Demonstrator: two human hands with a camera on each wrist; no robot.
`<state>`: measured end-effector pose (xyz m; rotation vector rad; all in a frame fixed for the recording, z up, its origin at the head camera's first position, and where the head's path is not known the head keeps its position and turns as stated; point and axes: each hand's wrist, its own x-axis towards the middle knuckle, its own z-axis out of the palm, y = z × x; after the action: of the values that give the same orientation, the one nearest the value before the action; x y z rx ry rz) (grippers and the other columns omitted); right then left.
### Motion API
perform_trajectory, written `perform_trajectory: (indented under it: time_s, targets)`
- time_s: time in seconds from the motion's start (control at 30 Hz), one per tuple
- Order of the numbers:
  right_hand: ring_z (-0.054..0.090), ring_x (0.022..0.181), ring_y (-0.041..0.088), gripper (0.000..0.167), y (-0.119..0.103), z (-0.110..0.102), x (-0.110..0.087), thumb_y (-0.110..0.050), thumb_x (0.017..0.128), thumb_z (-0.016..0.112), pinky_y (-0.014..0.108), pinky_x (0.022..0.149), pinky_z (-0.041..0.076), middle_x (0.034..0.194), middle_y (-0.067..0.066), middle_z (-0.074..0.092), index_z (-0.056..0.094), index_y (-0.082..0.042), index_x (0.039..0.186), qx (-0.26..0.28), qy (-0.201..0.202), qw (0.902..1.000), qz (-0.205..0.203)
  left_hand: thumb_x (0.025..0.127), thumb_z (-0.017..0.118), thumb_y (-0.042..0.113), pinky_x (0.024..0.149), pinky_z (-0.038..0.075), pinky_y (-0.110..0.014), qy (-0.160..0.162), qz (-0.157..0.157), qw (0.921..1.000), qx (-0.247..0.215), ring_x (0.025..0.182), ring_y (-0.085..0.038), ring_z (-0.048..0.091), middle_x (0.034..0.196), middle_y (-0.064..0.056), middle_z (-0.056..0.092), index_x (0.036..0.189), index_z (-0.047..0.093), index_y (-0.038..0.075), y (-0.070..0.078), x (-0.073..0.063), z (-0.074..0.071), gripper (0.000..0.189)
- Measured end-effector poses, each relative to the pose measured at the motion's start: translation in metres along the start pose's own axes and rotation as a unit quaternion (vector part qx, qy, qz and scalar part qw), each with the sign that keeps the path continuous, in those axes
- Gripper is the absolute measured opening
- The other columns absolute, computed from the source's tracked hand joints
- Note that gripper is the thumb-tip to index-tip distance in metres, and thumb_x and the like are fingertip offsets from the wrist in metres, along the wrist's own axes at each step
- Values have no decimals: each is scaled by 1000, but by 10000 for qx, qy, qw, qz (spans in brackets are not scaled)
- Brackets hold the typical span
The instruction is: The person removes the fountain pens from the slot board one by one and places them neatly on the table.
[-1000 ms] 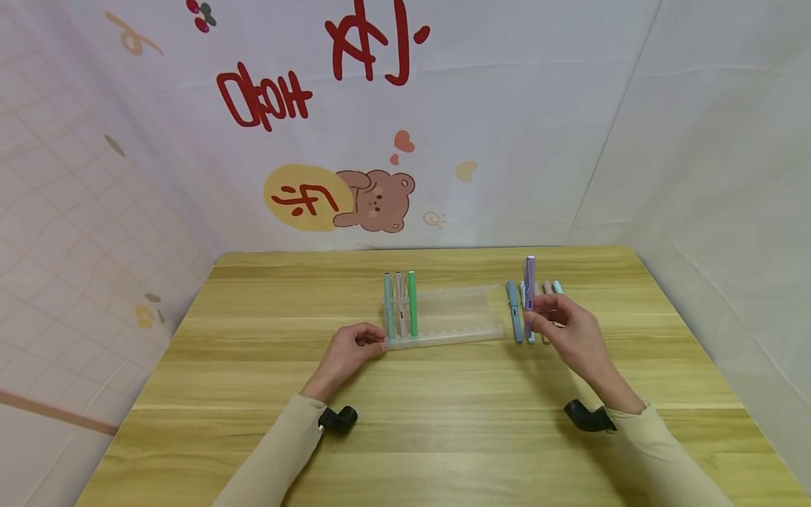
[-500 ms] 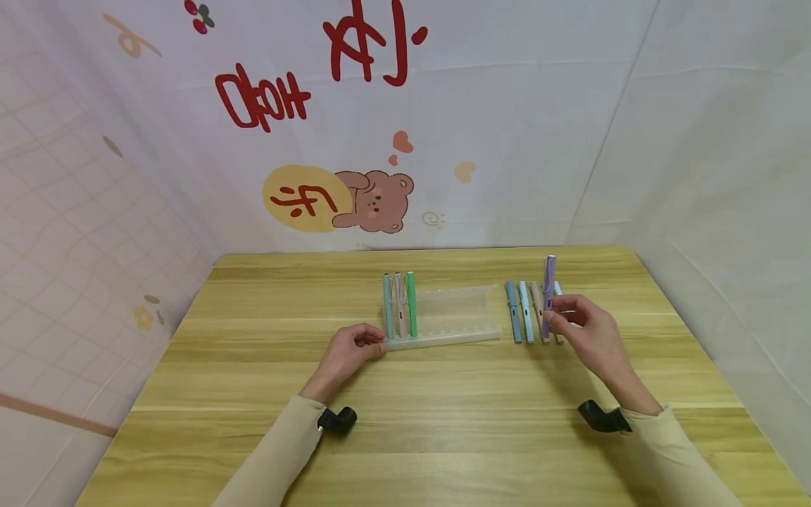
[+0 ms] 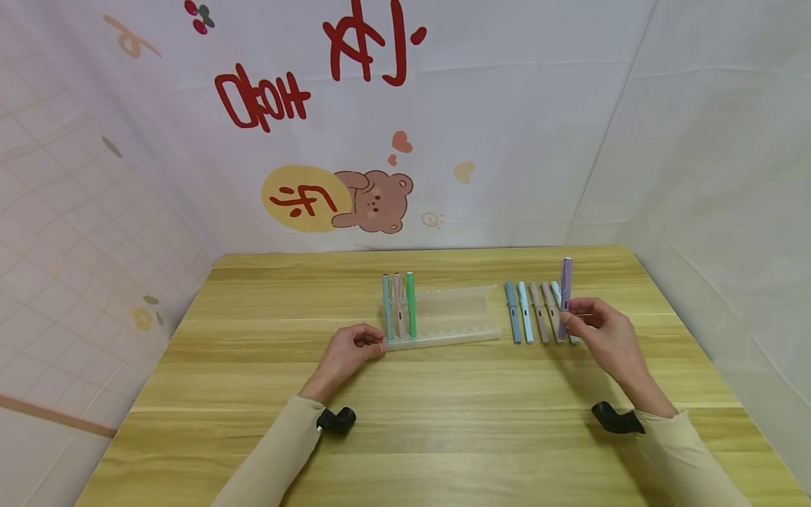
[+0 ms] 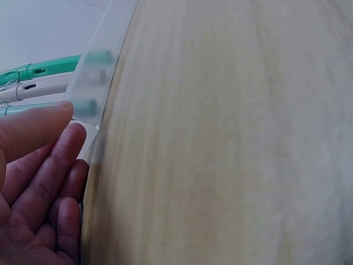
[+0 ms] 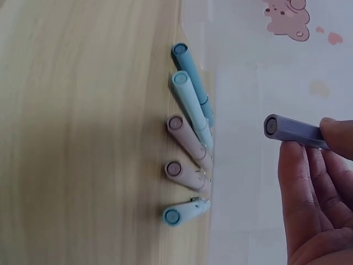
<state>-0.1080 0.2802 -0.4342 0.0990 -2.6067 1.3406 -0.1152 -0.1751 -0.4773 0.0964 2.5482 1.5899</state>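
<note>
Right hand (image 3: 603, 336) pinches slim, smooth purple pen (image 3: 567, 282) between thumb and fingertips; left hand (image 3: 344, 353), loosely curled, grips translucent rack (image 3: 453, 339) by its corner; tabletop (image 3: 443, 422) wood-grained.

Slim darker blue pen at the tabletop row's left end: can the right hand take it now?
Probably not straight away: the right hand pinches the slim purple pen, though nothing covers the darker blue pen.
</note>
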Motion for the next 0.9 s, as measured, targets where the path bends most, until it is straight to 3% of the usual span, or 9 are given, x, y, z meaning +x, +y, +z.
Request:
perform_trajectory:
  time_s: [0.23,0.4,0.9]
  targets:
    - [64,86,-10,37,6,-8,0,-23,102,68,21,68,56,104,2,69,64,6,124,61,-49,9999,70,91,80,13,80,50,-33,-16,-16,10000,2,86,-14,63,97,0,74,104,76,8,1,0,0,14]
    - [65,85,-8,38,14,-15,0,-24,103,67,22,68,57,107,15,70,64,7,125,-51,-92,9999,124,91,80,12,80,49,-32,-27,-59,10000,-17,86,-14,64,97,0,74,104,76,8,2,0,0,14]
    - [63,82,-12,43,34,-29,6,-24,103,67,21,67,57,111,26,69,63,12,125,-291,-302,9986,322,91,80,13,80,49,-33,-31,-39,10000,19,86,-14,63,97,0,74,104,76,7,3,-1,-2,15]
